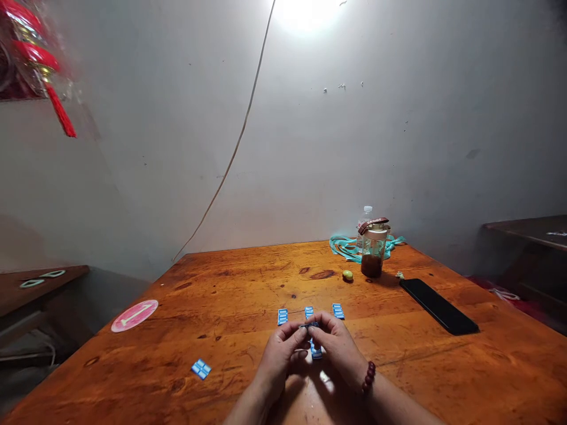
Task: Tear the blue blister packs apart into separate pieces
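My left hand [283, 354] and my right hand [337, 345] meet near the front middle of the table, fingertips pinched together on a small dark object [309, 325] too small to make out. Beyond them, small blue-and-white pieces lie in a row: one at the left [282, 317], one in the middle [309, 311], partly hidden by my fingers, and one at the right [338, 311]. Another blue-and-white piece [316, 350] shows below my fingers, between the hands. Further left lies a blue-and-white piece [201, 369] on its own.
The wooden table [239, 277] carries a black phone [438, 306] at right, a jar of dark liquid [372, 254], a clear bottle [367, 213], a teal strap [345, 248] and a small yellow-green object [348, 275]. A pink oval sign [134, 316] lies at the left edge.
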Demonstrator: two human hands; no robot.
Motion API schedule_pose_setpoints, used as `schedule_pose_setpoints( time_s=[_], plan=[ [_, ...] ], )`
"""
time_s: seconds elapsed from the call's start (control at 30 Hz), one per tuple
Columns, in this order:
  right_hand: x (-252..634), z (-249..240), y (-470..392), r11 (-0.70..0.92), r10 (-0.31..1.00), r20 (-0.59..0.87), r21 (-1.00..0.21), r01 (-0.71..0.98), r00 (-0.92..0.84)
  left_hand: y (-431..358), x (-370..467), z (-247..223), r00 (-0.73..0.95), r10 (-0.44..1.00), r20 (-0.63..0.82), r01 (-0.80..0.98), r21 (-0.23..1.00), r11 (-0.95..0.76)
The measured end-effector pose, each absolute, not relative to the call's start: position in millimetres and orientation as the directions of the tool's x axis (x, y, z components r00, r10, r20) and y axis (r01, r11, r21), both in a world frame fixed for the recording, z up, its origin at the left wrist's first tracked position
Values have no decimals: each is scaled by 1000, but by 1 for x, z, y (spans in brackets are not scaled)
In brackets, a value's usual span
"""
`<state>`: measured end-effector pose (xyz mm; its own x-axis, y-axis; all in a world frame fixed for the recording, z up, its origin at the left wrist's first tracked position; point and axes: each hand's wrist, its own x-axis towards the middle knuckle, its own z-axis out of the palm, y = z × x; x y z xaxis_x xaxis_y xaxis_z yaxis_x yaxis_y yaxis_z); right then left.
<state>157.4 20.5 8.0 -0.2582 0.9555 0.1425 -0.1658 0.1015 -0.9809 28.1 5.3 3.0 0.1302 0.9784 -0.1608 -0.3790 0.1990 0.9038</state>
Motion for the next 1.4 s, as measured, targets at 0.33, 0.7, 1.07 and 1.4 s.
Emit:
schedule_pose_setpoints(
  time_s=[0.33,0.7,1.07,1.4],
  plan=[
    [165,13,22,308,874,271,-951,26,-404,5,25,5,194,948,-254,-496,808,318],
    [162,14,20,319,911,285,-945,69,-297,5,27,7,171,960,-222,-517,809,279],
    [160,16,11,465,882,398,-821,333,-252,7,31,4,105,980,-170,-475,857,200],
    [163,17,14,526,847,459,-798,295,-269,6,29,6,126,976,-176,-492,843,215]
  ],
)
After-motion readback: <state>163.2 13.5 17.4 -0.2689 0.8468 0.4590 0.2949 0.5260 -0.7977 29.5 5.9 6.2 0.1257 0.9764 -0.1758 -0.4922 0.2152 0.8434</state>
